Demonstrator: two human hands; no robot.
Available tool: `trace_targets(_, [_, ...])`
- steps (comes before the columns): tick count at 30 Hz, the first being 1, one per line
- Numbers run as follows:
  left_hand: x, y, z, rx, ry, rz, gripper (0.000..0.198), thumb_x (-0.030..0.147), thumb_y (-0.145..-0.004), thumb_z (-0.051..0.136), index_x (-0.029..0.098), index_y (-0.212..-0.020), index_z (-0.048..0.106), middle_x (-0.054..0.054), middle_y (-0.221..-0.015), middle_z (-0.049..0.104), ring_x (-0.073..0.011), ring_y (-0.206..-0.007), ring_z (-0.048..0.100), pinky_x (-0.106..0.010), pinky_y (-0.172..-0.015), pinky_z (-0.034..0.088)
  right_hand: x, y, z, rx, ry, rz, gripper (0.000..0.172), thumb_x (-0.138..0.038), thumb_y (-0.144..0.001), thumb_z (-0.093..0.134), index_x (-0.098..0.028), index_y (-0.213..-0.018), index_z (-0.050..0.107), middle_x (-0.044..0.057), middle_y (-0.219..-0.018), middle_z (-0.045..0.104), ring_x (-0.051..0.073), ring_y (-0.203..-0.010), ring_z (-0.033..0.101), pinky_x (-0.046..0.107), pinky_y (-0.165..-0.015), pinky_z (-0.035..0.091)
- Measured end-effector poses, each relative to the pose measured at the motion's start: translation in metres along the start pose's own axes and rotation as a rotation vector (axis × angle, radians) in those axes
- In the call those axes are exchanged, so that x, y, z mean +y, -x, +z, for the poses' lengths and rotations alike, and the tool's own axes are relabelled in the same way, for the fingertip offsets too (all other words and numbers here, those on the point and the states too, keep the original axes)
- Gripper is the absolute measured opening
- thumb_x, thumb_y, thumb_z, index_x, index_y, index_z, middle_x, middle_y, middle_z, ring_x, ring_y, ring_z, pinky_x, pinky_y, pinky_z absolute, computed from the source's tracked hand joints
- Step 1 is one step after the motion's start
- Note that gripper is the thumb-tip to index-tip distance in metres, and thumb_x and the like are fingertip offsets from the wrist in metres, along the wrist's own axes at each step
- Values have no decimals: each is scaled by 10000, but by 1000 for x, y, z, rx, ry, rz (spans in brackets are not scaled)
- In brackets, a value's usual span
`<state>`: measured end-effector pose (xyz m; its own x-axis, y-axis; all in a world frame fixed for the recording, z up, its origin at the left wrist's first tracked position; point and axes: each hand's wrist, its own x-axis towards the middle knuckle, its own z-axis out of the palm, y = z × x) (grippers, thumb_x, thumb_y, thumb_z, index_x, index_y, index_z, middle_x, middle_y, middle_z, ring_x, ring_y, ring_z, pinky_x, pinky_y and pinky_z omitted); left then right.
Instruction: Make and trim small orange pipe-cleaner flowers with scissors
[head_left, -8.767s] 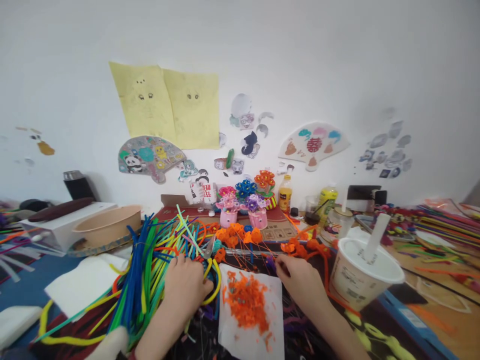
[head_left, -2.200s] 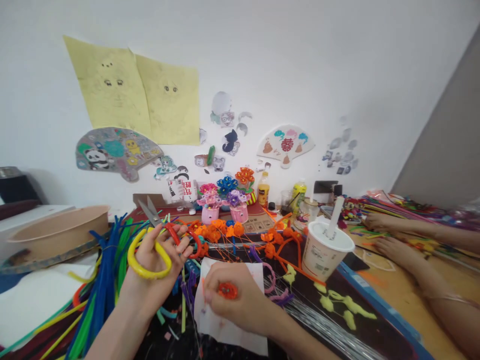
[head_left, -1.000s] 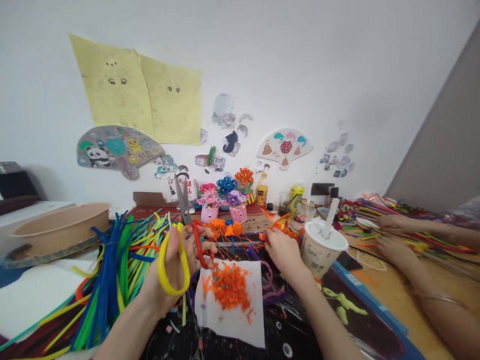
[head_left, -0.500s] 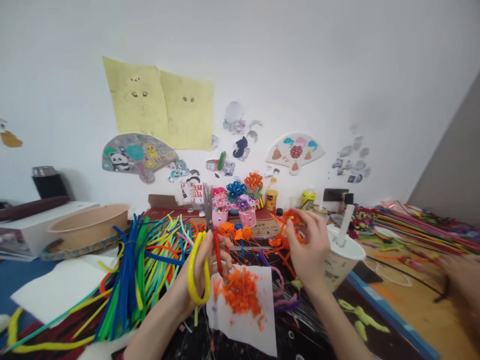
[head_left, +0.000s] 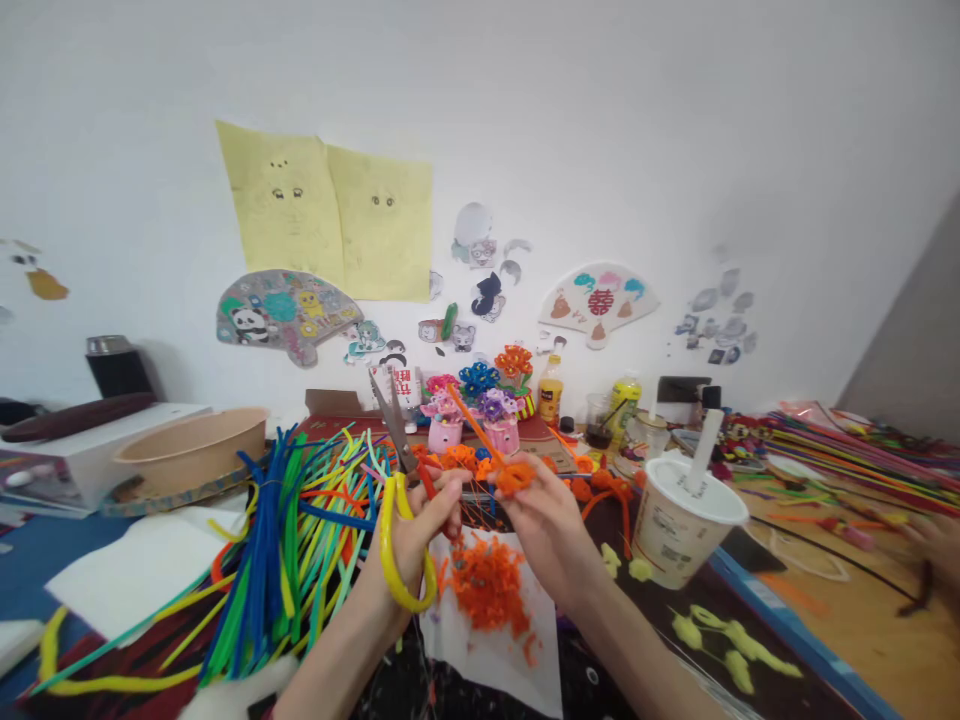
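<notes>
My left hand [head_left: 420,520] is closed around scissors [head_left: 401,500] with a yellow and a red handle loop, the blades slightly apart and pointing up and left. My right hand [head_left: 544,525] pinches an orange pipe-cleaner flower [head_left: 514,478] whose stem sticks up to the left, close to the scissors. Below both hands a white paper sheet [head_left: 510,660] carries a heap of orange fuzz clippings [head_left: 484,585].
A bundle of coloured pipe cleaners [head_left: 292,540] lies at left, a tan bowl [head_left: 191,455] behind it. A white lidded cup with a straw [head_left: 686,520] stands at right. Small flower pots [head_left: 472,420] and bottles [head_left: 551,392] line the wall. Another person's blurred hand [head_left: 934,545] is at far right.
My right hand has brought an orange flower from near the cup to the centre, next to the scissors. My left hand has tilted the scissors and parted the blades a little.
</notes>
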<state>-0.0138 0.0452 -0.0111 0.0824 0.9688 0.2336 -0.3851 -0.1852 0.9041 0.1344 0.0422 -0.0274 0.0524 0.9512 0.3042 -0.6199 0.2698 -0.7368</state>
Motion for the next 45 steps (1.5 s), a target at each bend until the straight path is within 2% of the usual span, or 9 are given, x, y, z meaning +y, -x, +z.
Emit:
trace_targets(6, [3, -5, -4, 47, 8, 43, 241, 323, -616, 789, 201, -697, 597, 43, -463, 562, -119, -450, 502, -252, -484, 429, 6, 15, 17, -248, -39, 174, 257, -112, -644, 749, -206, -836, 606, 9, -865, 667, 183, -839, 650, 332, -848, 465])
trace_targets(10, [7, -2, -1, 33, -19, 37, 222, 309, -603, 788, 200, -644, 598, 45, -417, 534, -123, -405, 491, -253, -433, 422, 10, 16, 17, -341, -69, 236, 233, -111, -675, 728, -184, -866, 617, 32, -847, 682, 184, -875, 647, 327, -864, 461])
trace_targets(16, [13, 2, -3, 84, -88, 77, 244, 302, -621, 788, 199, -564, 574, 40, -455, 542, -108, -405, 494, -238, -421, 404, 8, 18, 11, -326, -145, 361, 506, -148, -702, 737, -236, -1163, 548, 43, -1046, 647, 186, -873, 662, 366, -823, 500])
trace_targets(18, [15, 2, -4, 108, -110, 104, 261, 295, -610, 800, 209, -566, 558, 42, -476, 548, -111, -433, 505, -235, -438, 412, 9, 18, 11, -320, -106, 399, 474, -222, -746, 735, -220, -1180, 544, 45, -1000, 642, 193, -852, 673, 362, -795, 512])
trace_targets(23, [18, 4, -3, 145, -144, 133, 315, 328, -592, 808, 215, -663, 523, 66, -502, 547, -97, -429, 493, -219, -440, 414, 16, 15, 6, -367, 18, 430, 248, -315, -840, 675, -136, -1008, 638, 52, -871, 661, 128, -693, 667, 243, -676, 507])
trace_targets(31, [15, 4, 0, 152, -153, 119, 340, 400, -632, 749, 203, -715, 485, 77, -454, 537, -91, -395, 487, -207, -440, 416, 15, 14, 2, -351, 3, 433, 316, -239, -776, 747, -166, -1071, 663, 38, -888, 681, 103, -670, 645, 193, -611, 468])
trace_targets(37, [16, -1, -3, 206, -165, 139, 311, 407, -641, 738, 177, -682, 532, 54, -446, 563, -86, -407, 497, -194, -447, 409, 17, 15, 2, -323, -14, 417, 353, -175, -707, 797, -164, -1041, 680, 32, -890, 685, 111, -711, 640, 231, -715, 490])
trace_targets(42, [13, 0, -3, 194, -163, 129, 314, 400, -634, 752, 174, -625, 534, 53, -454, 561, -84, -423, 514, -197, -474, 431, 18, 15, 3, -284, -19, 432, 278, -344, -805, 720, -146, -998, 688, 46, -836, 679, 123, -714, 634, 255, -719, 497])
trace_targets(45, [12, 1, -2, 189, -162, 116, 328, 406, -626, 761, 177, -684, 534, 49, -492, 597, -75, -409, 503, -188, -454, 417, 18, 14, 3, -282, -6, 455, 239, -349, -849, 672, -128, -938, 698, 43, -793, 660, 120, -706, 622, 241, -695, 483])
